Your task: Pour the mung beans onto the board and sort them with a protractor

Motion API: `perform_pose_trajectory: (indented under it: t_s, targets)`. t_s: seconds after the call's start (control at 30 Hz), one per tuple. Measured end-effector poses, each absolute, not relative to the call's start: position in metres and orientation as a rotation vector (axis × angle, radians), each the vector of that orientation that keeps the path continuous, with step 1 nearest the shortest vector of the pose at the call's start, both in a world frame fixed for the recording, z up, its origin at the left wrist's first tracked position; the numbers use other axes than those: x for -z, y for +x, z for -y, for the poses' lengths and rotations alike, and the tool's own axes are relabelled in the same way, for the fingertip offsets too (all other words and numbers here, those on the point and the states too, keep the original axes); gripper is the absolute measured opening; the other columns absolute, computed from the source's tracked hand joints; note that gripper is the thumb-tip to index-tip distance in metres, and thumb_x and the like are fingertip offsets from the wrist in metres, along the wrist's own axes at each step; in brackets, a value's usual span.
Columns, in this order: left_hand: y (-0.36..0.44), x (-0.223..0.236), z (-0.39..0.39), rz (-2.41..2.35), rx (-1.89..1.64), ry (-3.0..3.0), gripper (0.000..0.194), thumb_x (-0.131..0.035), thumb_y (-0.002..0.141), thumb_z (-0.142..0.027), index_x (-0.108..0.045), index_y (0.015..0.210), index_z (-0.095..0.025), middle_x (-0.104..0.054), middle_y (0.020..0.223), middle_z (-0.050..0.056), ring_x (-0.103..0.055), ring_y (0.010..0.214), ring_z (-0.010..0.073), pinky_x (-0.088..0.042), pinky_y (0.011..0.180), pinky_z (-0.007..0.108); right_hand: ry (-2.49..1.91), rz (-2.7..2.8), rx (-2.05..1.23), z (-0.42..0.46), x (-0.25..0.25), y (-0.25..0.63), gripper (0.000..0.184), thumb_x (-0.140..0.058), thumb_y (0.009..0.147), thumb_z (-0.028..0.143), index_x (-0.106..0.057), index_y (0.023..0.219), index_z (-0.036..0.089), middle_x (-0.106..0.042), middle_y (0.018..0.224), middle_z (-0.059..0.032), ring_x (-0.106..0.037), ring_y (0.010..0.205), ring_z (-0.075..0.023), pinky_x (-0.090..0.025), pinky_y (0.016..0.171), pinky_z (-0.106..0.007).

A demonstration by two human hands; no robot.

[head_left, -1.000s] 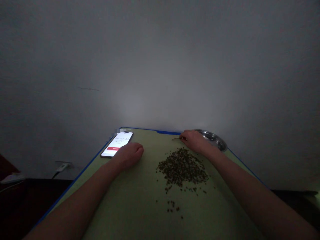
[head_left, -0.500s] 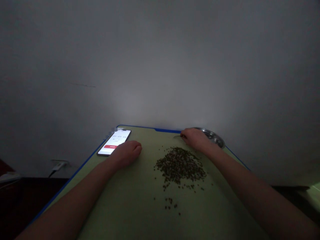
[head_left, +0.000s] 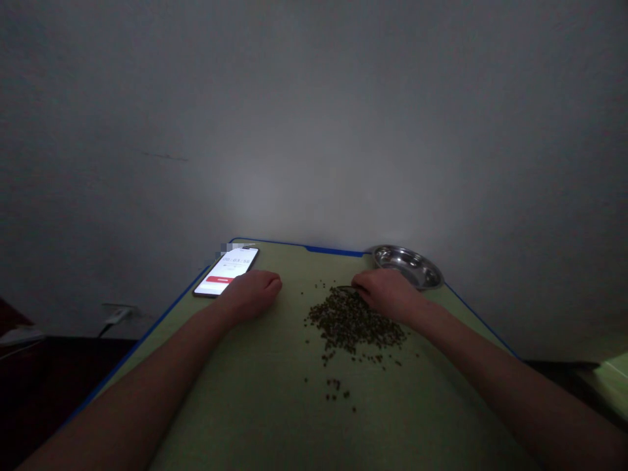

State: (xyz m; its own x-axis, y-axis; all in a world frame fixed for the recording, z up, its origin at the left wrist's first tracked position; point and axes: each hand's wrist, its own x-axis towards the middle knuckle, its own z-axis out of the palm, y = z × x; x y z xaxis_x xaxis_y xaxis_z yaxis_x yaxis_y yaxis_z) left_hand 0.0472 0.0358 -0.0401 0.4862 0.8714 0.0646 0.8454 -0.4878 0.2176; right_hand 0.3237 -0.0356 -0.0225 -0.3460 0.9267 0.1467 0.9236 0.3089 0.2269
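Note:
My left hand [head_left: 254, 292] rests as a loose fist on the table beside the phone [head_left: 226, 271], covering its lower right corner; nothing shows in the fingers. My right hand [head_left: 385, 292] is closed around what looks like a small metal spoon [head_left: 345, 288]; only its thin curved end shows past the fingertips, and the rest is hidden. This end is at the far edge of a heap of small dark beans or seeds [head_left: 353, 327]. Behind the right hand stands a shiny steel bowl [head_left: 417, 269], partly covered by the hand.
Several loose grains [head_left: 338, 392] lie nearer to me on the green tabletop [head_left: 255, 392], which has a blue edge. A grey wall [head_left: 314, 131] rises right behind it. At the lower left, a white plug [head_left: 118, 316] with a dark cord sits at the wall.
My right hand has come nearer from beside the bowl to the far edge of the heap, with the spoon still in it. More of the bowl shows. My left hand stays by the phone.

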Motion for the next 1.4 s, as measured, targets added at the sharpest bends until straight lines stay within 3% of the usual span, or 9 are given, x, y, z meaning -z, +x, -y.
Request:
perform_pose_trajectory:
  t_s: [0.17, 0.4, 0.63, 0.97, 1.4]
  targets:
    - [0.051, 0.041, -0.034, -1.508, -0.208, 2.555, 0.051, -0.022, 0.091, -0.046, -0.062, 0.072, -0.019, -0.068, 0.08, 0.01, -0.061, 0.074, 0.0225, -0.039, 0.065, 0.032, 1.685, -2.672, -0.379, 0.07, 0.022, 0.323, 0.021, -0.049, 0.088, 0.014, -0.069, 0.087, 0.02, -0.072, 0.08, -0.0057, -0.063, 0.07, -0.017, -0.033, 0.058, -0.028]
    - [0.053, 0.041, -0.034, -1.568, -0.179, 2.503, 0.063, -0.02, 0.09, -0.054, -0.071, 0.087, -0.016, -0.072, 0.092, 0.014, -0.065, 0.083, 0.0264, -0.044, 0.072, 0.034, 1.626, -2.794, -0.322, 0.102, 0.016, 0.328, 0.024, -0.048, 0.09, 0.014, -0.07, 0.092, 0.02, -0.071, 0.08, -0.0047, -0.063, 0.069, -0.0161, -0.035, 0.059, -0.027]
    - [0.053, 0.04, -0.034, -1.578, -0.145, 2.513, 0.064, -0.019, 0.09, -0.053, -0.071, 0.091, -0.016, -0.073, 0.094, 0.014, -0.066, 0.085, 0.027, -0.045, 0.073, 0.035, 1.706, -2.793, -0.373, 0.098, 0.019, 0.325, 0.018, -0.052, 0.09, 0.013, -0.07, 0.094, 0.018, -0.071, 0.081, -0.0061, -0.065, 0.071, -0.0196, -0.038, 0.061, -0.029]
    - [0.055, 0.038, -0.032, -1.581, -0.113, 2.524, 0.065, -0.02, 0.09, -0.055, -0.072, 0.089, -0.015, -0.073, 0.094, 0.016, -0.067, 0.085, 0.028, -0.046, 0.074, 0.036, 1.627, -2.834, -0.328, 0.151, 0.032, 0.334, 0.026, -0.043, 0.09, 0.01, -0.067, 0.087, 0.019, -0.066, 0.068, -0.0033, -0.06, 0.062, -0.0173, -0.04, 0.06, -0.029]
    - [0.055, 0.04, -0.036, -1.595, -0.108, 2.515, 0.062, -0.022, 0.089, -0.056, -0.071, 0.087, -0.017, -0.072, 0.089, 0.014, -0.066, 0.082, 0.0269, -0.045, 0.072, 0.035, 1.723, -2.907, -0.144, 0.173, 0.025, 0.335, 0.028, -0.043, 0.093, 0.015, -0.07, 0.096, 0.022, -0.072, 0.083, -0.0075, -0.066, 0.073, -0.0199, -0.05, 0.065, -0.032]
